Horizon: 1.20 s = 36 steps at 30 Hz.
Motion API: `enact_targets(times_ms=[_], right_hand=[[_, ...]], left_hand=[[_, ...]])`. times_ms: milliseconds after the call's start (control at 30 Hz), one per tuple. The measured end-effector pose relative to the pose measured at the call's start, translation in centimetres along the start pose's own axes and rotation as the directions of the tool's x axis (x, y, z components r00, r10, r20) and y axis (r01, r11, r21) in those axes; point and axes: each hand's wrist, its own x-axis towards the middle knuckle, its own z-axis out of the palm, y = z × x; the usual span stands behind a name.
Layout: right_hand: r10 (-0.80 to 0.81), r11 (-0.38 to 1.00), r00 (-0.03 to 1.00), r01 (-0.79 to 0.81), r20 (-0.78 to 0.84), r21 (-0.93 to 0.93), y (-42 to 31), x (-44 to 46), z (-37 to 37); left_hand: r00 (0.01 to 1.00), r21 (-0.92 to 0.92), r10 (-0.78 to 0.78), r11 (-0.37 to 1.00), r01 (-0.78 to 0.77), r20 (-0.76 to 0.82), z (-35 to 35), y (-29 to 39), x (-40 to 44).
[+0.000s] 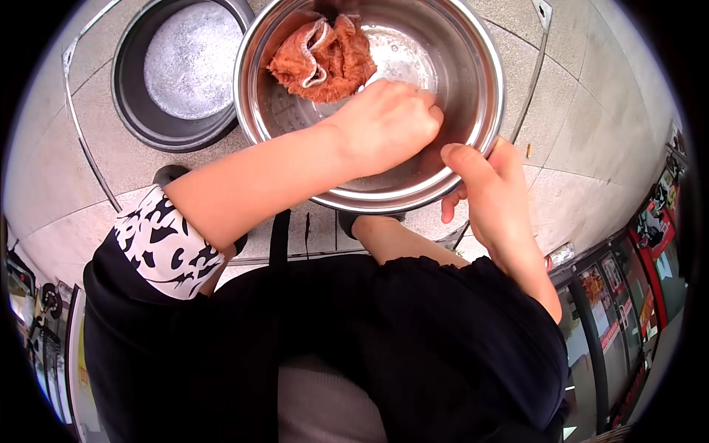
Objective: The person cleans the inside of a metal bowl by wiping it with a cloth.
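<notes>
A wet orange-brown cloth with white stitched edging lies bunched at the far side of a stainless steel basin. Some clear water shows on the basin's bottom. My left hand is inside the basin, just on the near side of the cloth, its fingers curled into a fist. Whatever those fingers hold, if anything, is hidden beneath the hand. At the basin's near right rim, my right hand grips the edge, thumb on the inner side and fingers outside.
Left of the basin, touching or nearly touching it, stands a dark round tub with foamy water. Both rest on a tiled pavement with metal strips. My feet are close below the basin. Glass shop doors appear at the right.
</notes>
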Motion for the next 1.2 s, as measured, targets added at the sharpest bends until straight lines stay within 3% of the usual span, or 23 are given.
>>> enact_targets(times_ms=[33, 100, 233, 300, 400, 433, 500, 567, 600, 667, 700, 767, 800, 933, 1067, 1200], right_hand=[[0.031, 0.997, 0.999, -0.031, -0.008, -0.067, 0.4, 0.1, -0.1], [0.032, 0.991, 0.999, -0.027, 0.041, -0.129, 0.4, 0.1, -0.2], [0.112, 0.992, 0.989, -0.105, 0.096, -0.077, 0.3, 0.1, -0.3], [0.094, 0.989, 0.994, -0.087, 0.053, -0.119, 0.6, 0.0, 0.0], [0.048, 0.992, 0.999, -0.045, 0.018, -0.119, 0.2, 0.4, -0.1], [0.031, 0.995, 1.000, -0.030, 0.006, -0.095, -0.2, 0.1, -0.1], [0.039, 0.998, 0.999, -0.038, 0.016, -0.044, -0.3, 0.1, -0.1], [0.065, 0.989, 0.998, -0.063, 0.011, -0.134, 0.3, 0.2, -0.2], [0.042, 0.979, 0.999, -0.041, 0.003, -0.201, 0.4, 0.1, -0.1], [0.090, 0.987, 0.996, -0.086, 0.023, -0.139, -0.1, -0.1, 0.0], [0.105, 0.991, 0.993, -0.100, 0.047, -0.084, -0.4, -0.2, -0.1], [0.064, 0.992, 0.997, -0.057, 0.054, -0.112, -0.1, -0.2, 0.0], [0.069, 0.991, 0.996, -0.063, 0.049, -0.117, 0.1, 0.1, 0.0], [0.026, 0.986, 0.999, -0.022, 0.024, -0.167, -0.1, 0.2, 0.0], [0.045, 0.993, 0.999, -0.044, 0.001, -0.106, 0.2, 0.1, -0.1], [0.000, 0.980, 1.000, -0.003, -0.014, -0.198, 0.3, 0.1, -0.2]], left_hand=[[1.000, 0.010, 0.002, 1.000, -0.002, -0.003, 0.0, -1.2, 0.4], [0.983, 0.064, -0.172, 0.982, 0.177, -0.069, -0.6, -3.0, 1.3], [0.983, -0.075, -0.151, 0.984, 0.159, 0.103, 0.0, -0.6, -0.7], [0.992, -0.112, -0.111, 0.987, 0.116, 0.057, 0.0, -0.2, -0.9], [0.950, -0.028, -0.285, 0.956, 0.291, 0.125, -1.0, -1.8, 1.4], [0.949, -0.038, -0.288, 0.955, 0.295, 0.131, -0.6, -1.2, 0.9], [0.986, -0.084, -0.158, 0.983, 0.161, 0.044, 0.4, 0.0, -0.3], [0.995, -0.042, -0.098, 0.994, 0.099, 0.023, 0.3, -0.8, -0.1], [0.986, -0.007, -0.165, 0.986, 0.165, 0.014, -0.2, -2.0, 0.6], [0.944, 0.007, -0.320, 0.947, 0.321, 0.078, -1.1, -3.3, 1.4], [0.973, 0.043, -0.231, 0.972, 0.232, -0.028, -0.3, -3.2, 0.8], [0.982, -0.098, -0.183, 0.977, 0.188, 0.054, 0.4, -0.5, -0.8], [0.986, -0.044, -0.156, 0.986, 0.159, 0.065, 0.5, 0.3, -1.2], [0.944, -0.023, -0.327, 0.944, 0.328, 0.052, -0.9, -2.0, 1.1], [0.974, -0.077, -0.210, 0.973, 0.216, 0.080, -0.1, 0.6, -0.8], [0.956, -0.036, -0.293, 0.956, 0.292, -0.028, -0.6, -2.4, 1.1]])
